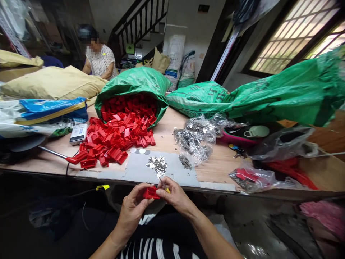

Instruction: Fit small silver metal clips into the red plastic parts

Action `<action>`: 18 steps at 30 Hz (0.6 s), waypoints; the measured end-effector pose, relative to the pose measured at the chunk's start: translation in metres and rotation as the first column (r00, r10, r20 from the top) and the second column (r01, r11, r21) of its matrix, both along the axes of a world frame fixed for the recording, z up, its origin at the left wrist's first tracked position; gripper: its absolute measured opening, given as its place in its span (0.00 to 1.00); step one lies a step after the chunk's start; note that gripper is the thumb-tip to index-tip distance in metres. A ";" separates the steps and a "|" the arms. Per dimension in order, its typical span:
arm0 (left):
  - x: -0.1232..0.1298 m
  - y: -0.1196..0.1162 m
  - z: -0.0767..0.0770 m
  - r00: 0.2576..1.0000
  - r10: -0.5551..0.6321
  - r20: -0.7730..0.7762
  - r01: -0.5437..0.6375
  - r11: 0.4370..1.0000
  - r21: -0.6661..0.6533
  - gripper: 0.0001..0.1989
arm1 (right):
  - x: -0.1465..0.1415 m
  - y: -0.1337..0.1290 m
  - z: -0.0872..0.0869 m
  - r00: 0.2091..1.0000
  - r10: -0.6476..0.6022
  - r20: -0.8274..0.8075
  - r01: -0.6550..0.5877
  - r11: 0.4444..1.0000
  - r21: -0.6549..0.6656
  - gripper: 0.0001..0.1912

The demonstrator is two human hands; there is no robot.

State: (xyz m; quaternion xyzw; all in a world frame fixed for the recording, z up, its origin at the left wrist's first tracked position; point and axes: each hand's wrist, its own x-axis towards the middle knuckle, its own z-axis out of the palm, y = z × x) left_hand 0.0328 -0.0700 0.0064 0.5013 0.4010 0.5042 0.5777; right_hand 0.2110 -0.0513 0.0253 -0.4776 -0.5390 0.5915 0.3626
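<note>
My left hand grips a small red plastic part just in front of the table edge. In my right hand is a thin pointed tool with a yellow handle, its tip pointing up and away; the fingers also touch the red part's right side. What sits inside the part cannot be made out. Beyond my hands, a small heap of shiny flat metal pieces lies on a grey sheet. A second, darker heap of small metal bits rests to its right.
A large pile of red parts spills from a green sack. Clear bags of metal pieces lie right of centre, and a magenta basket stands behind. Another person sits across the table, beyond beige sacks.
</note>
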 end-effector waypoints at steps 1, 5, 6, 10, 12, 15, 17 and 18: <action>0.000 0.000 0.000 1.000 -0.006 0.017 0.006 1.000 -0.020 0.15 | 0.005 0.001 0.001 0.999 -0.009 0.050 0.007 0.999 0.035 0.14; -0.002 0.000 -0.001 0.993 -0.005 0.121 0.021 0.991 -0.131 0.15 | 0.044 0.012 0.004 0.886 -0.238 0.399 0.127 0.950 0.284 0.09; -0.003 0.000 -0.002 0.987 0.005 0.159 0.021 0.986 -0.163 0.15 | 0.057 0.015 0.003 0.808 -0.332 0.486 0.167 0.921 0.352 0.08; -0.003 0.001 -0.004 0.957 0.031 0.288 0.044 0.967 -0.251 0.18 | 0.103 0.026 -0.001 0.415 -0.554 0.721 0.228 0.831 0.508 0.06; -0.002 0.000 -0.004 0.947 0.031 0.320 0.061 0.960 -0.273 0.18 | 0.113 0.030 -0.003 0.343 -0.543 0.767 0.202 0.840 0.504 0.05; -0.001 -0.001 -0.001 0.936 0.040 0.351 0.071 0.952 -0.299 0.16 | 0.115 0.033 -0.005 0.298 -0.518 0.802 0.168 0.855 0.490 0.04; -0.001 -0.001 0.001 0.932 0.047 0.360 0.074 0.947 -0.314 0.16 | 0.112 0.034 -0.007 0.267 -0.514 0.815 0.152 0.858 0.491 0.05; -0.001 -0.002 0.002 0.931 0.050 0.360 0.073 0.945 -0.320 0.16 | 0.110 0.034 -0.007 0.257 -0.514 0.819 0.148 0.858 0.492 0.05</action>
